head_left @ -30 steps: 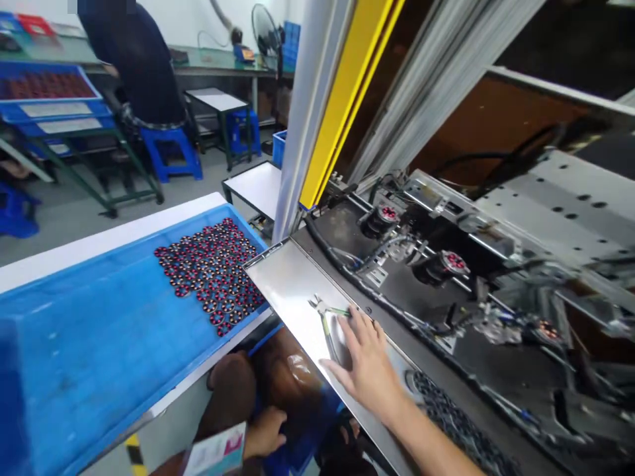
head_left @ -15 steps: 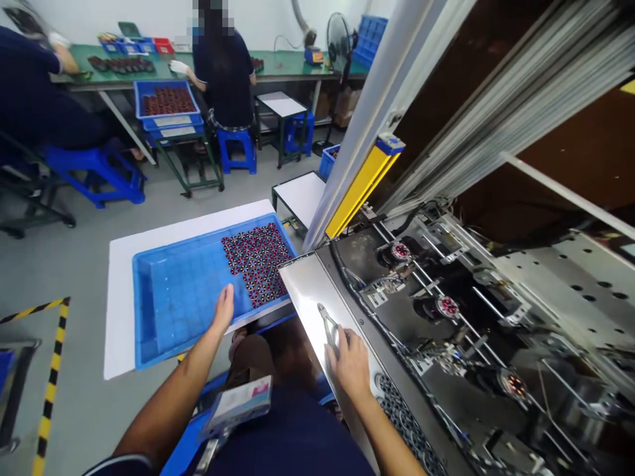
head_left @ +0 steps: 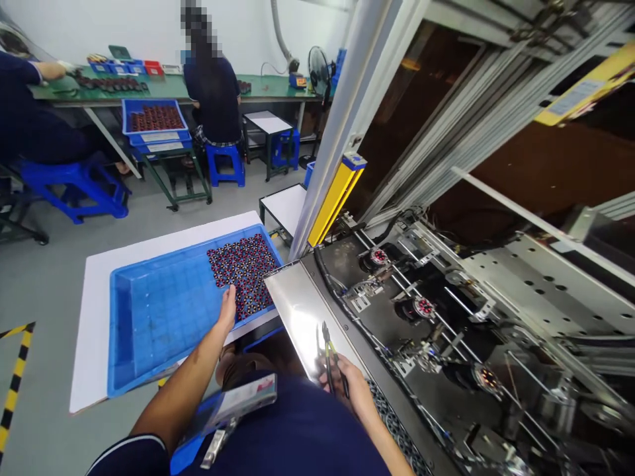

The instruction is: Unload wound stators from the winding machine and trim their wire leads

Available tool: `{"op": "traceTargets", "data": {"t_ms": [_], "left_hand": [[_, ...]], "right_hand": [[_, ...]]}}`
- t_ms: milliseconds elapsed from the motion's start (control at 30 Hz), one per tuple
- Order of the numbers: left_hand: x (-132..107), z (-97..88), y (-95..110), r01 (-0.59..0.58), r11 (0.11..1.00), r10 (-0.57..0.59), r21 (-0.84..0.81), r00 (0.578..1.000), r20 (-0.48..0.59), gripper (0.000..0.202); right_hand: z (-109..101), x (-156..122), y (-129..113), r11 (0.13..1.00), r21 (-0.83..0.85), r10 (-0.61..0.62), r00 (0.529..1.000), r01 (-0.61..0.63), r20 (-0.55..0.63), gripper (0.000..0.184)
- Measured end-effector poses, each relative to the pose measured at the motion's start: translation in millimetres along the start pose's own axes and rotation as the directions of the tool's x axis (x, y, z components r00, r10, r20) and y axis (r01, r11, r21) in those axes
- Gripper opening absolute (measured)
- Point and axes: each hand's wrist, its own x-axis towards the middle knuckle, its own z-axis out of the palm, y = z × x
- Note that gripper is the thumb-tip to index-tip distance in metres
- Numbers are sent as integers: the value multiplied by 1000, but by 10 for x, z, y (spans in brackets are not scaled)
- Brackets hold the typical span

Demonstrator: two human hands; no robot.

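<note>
My left hand (head_left: 228, 311) is over the blue tray (head_left: 163, 311), at the near left edge of a block of small round parts (head_left: 245, 268) with dark red and black faces. Its visible fingers are stretched out; the far side of the hand is hidden. A pair of cutting pliers (head_left: 327, 344) with yellow-green and black handles is in my right hand (head_left: 342, 377), jaws pointing away from me, above the shiny metal ledge (head_left: 292, 297). Dark ring-shaped parts (head_left: 391, 416) lie in rows beside my right forearm.
On my right is a machine bed with rods and round red-lit parts (head_left: 423, 307). A metal post (head_left: 342, 125) and a yellow bar (head_left: 337, 198) rise at its corner. Two people sit at a green bench (head_left: 169, 86) behind, near a stacked blue crate (head_left: 156, 135).
The whole view has shifted, with the tray and machine now further left. My left hand has come closer against the round parts. The pliers in my right hand have turned more upright.
</note>
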Motion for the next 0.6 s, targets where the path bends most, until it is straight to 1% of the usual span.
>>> {"op": "traceTargets", "data": {"t_ms": [67, 100, 133, 167, 200, 233, 267, 300, 367, 400, 433, 467, 500, 533, 600], "left_hand": [[-104, 40, 32, -129, 986, 139, 101, 986, -94, 44], [-187, 73, 45, -210, 965, 229, 155, 967, -115, 49], [-288, 115, 52, -296, 934, 321, 201, 941, -103, 55], [-405, 166, 52, -389, 890, 412, 237, 909, -58, 61], [-531, 228, 41, -481, 838, 494, 258, 869, 17, 65], [-661, 298, 19, -571, 778, 562, 261, 819, 115, 66], [-787, 379, -14, -653, 716, 612, 247, 757, 228, 64], [-903, 470, -56, -725, 653, 643, 217, 683, 347, 57], [-1088, 678, -162, -833, 538, 650, 129, 507, 566, 38], [-1151, 789, -219, -869, 489, 635, 81, 418, 649, 30], [-1196, 899, -276, -895, 445, 615, 39, 337, 713, 27], [-1223, 1001, -329, -914, 407, 596, 5, 269, 757, 27], [-1235, 1090, -378, -928, 373, 580, -20, 216, 786, 27], [-1236, 1164, -420, -939, 343, 569, -37, 176, 803, 27], [-1214, 1254, -481, -955, 290, 566, -57, 123, 815, 26]], "right_hand": [[1, -21, -89, 986, 160, 41, 999, -45, 30, 59], [-5, -29, -137, 972, 229, 48, 998, -54, 32, 59], [-16, -37, -189, 955, 290, 50, 998, -57, 31, 59], [-32, -46, -245, 938, 342, 48, 998, -56, 31, 58], [-50, -56, -305, 922, 384, 41, 999, -50, 31, 56], [-67, -67, -371, 908, 417, 30, 999, -40, 31, 54], [-81, -75, -443, 896, 444, 16, 999, -28, 30, 52], [-89, -77, -522, 885, 465, -1, 1000, -13, 28, 50], [-82, -39, -703, 866, 499, -37, 999, 28, 9, 49], [-67, 13, -805, 855, 516, -55, 998, 53, -13, 49], [-48, 93, -913, 841, 535, -69, 997, 81, -44, 48], [-27, 203, -1025, 823, 558, -75, 994, 110, -85, 48], [-7, 344, -1139, 799, 585, -73, 988, 141, -139, 49], [9, 511, -1252, 770, 615, -60, 979, 170, -195, 49], [18, 895, -1456, 704, 680, -3, 959, 204, -284, 43]]}}
